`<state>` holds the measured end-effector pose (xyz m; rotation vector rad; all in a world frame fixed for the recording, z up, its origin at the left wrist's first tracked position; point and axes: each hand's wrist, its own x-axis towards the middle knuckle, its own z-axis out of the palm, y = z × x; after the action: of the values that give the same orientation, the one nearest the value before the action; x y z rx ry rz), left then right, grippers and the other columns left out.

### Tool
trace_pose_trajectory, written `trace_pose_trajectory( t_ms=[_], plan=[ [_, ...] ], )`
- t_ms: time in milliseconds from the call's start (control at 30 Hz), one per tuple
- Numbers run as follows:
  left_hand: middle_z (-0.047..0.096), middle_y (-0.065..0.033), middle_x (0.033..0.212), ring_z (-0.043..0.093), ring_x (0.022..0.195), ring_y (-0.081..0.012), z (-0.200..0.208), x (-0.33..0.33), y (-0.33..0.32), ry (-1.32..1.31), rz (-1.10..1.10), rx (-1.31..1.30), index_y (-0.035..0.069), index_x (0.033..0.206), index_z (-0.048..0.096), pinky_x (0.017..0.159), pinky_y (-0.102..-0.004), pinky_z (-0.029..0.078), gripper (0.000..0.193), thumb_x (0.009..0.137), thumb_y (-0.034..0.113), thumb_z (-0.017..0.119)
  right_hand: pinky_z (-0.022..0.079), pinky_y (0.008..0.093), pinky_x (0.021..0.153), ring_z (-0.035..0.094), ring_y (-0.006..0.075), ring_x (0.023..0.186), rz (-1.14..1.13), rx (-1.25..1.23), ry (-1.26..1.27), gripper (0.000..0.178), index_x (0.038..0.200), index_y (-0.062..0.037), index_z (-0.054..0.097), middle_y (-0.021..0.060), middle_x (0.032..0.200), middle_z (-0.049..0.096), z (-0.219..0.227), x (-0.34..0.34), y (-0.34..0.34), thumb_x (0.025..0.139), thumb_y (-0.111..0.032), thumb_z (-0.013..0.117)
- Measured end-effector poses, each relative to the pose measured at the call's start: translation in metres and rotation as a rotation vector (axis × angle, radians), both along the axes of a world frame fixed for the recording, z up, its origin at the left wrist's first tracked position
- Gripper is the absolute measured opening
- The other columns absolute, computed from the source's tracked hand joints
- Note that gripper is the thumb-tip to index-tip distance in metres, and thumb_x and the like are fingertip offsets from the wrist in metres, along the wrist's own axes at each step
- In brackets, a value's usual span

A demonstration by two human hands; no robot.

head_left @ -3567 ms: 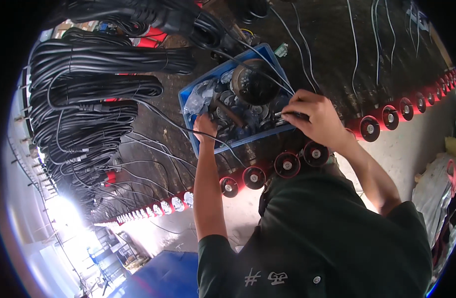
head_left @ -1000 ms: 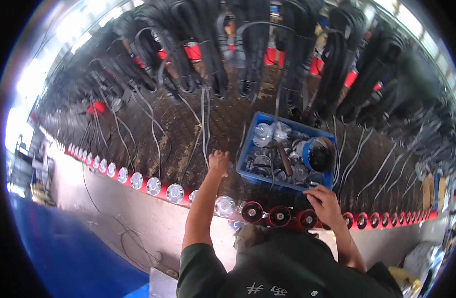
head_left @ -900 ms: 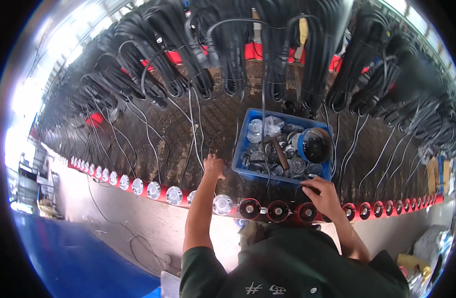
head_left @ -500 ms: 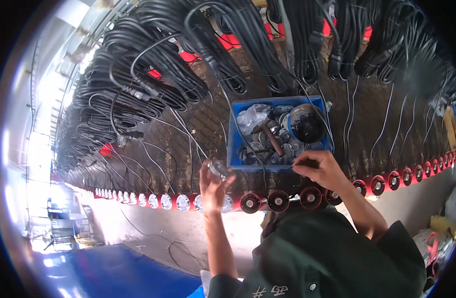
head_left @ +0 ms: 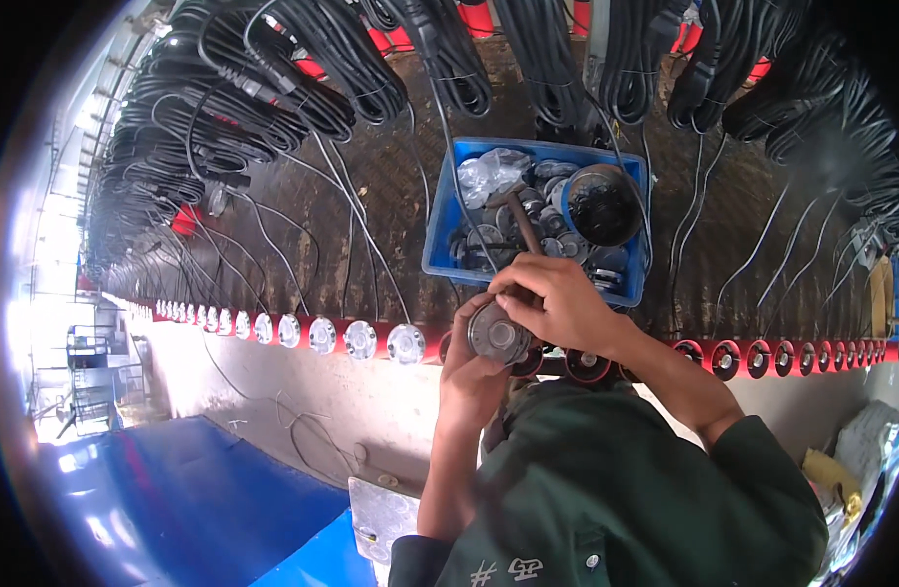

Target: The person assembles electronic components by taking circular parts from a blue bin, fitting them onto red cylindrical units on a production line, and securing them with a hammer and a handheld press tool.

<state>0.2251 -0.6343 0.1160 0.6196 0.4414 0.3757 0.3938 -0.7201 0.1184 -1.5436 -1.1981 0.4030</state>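
Observation:
My left hand [head_left: 466, 383] holds a round grey metal cap [head_left: 499, 336], its fingers and thumb around the edge and its flat face turned up. Bent over the far rim of that cap is my right hand [head_left: 570, 305], thumb and forefinger pinched together; whatever sits between them is too small to make out. Just beyond the hands stands a blue plastic bin [head_left: 434, 256]. Inside it are loose round metal caps [head_left: 486, 238], a hammer [head_left: 524, 223], a clear plastic bag [head_left: 493, 173] and a bowl of black pieces [head_left: 604, 207].
A row of red tubes runs along the bench's near edge: silver-capped ends [head_left: 360, 339] at left, dark uncapped ends [head_left: 725, 361] at right. Coiled black cables [head_left: 347, 64] line the far side, their leads trailing across the brown bench [head_left: 303, 240]. A blue sheet [head_left: 205, 489] lies lower left.
My left hand has moved right and turned the cap face up. My right hand has come left from the bin's near edge to the cap. The view has shifted.

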Motion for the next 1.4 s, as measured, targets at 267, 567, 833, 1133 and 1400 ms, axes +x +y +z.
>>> trace_pose_trajectory(
  t_ms=[267,567,833,1133,1400],
  plan=[
    [0.060,-0.0219,0.140,0.056,0.137,-0.0376,-0.017,-0.003,0.001,-0.164,0.212,-0.055,0.006,0.149,0.047,0.121,-0.0500,0.043,0.086,0.064,-0.009,0.051,0.054,0.0345,0.072,0.068,0.0190,0.080,-0.128,-0.149,0.324,0.027,0.110,-0.0015,0.053,0.0094,0.087,0.065,-0.041,-0.043,-0.017,0.095,-0.003,0.075],
    [0.056,-0.0272,0.145,0.054,0.139,-0.0459,-0.045,-0.015,-0.001,-0.266,0.239,-0.122,0.013,0.153,0.042,0.125,-0.0590,0.037,0.085,0.078,-0.014,0.073,0.059,0.0368,0.083,0.074,0.0244,0.092,-0.346,-0.250,0.273,0.028,0.112,-0.0008,0.068,0.0155,0.103,0.073,-0.070,0.049,-0.020,0.095,-0.019,0.079],
    [0.054,-0.0250,0.149,0.054,0.138,-0.0484,-0.048,-0.047,-0.002,-0.209,0.197,-0.110,0.012,0.159,0.039,0.123,-0.0574,0.038,0.086,0.083,0.017,0.080,0.057,0.0538,0.091,0.070,0.0401,0.105,-0.546,-0.748,-0.715,0.026,0.109,-0.0044,0.076,0.0180,0.108,0.073,-0.140,0.169,-0.001,0.088,-0.018,0.078],
    [0.060,-0.0221,0.139,0.060,0.130,-0.0424,-0.075,-0.110,0.017,-0.056,0.425,-0.151,0.012,0.152,0.045,0.114,-0.0559,0.045,0.074,0.083,0.012,0.072,0.057,0.0422,0.085,0.075,0.0319,0.093,-0.489,-0.523,-0.204,0.024,0.101,-0.0022,0.081,0.0170,0.097,0.078,-0.105,0.166,-0.014,0.090,-0.024,0.081],
    [0.060,-0.0235,0.138,0.061,0.127,-0.0443,-0.097,-0.149,0.014,0.025,0.502,-0.239,0.013,0.148,0.048,0.110,-0.0550,0.049,0.068,0.084,0.013,0.070,0.052,0.0311,0.061,0.074,0.0132,0.080,-0.531,-0.401,0.302,0.018,0.098,0.0006,0.073,0.0102,0.095,0.079,-0.091,0.133,-0.012,0.099,-0.018,0.076]
  ],
)
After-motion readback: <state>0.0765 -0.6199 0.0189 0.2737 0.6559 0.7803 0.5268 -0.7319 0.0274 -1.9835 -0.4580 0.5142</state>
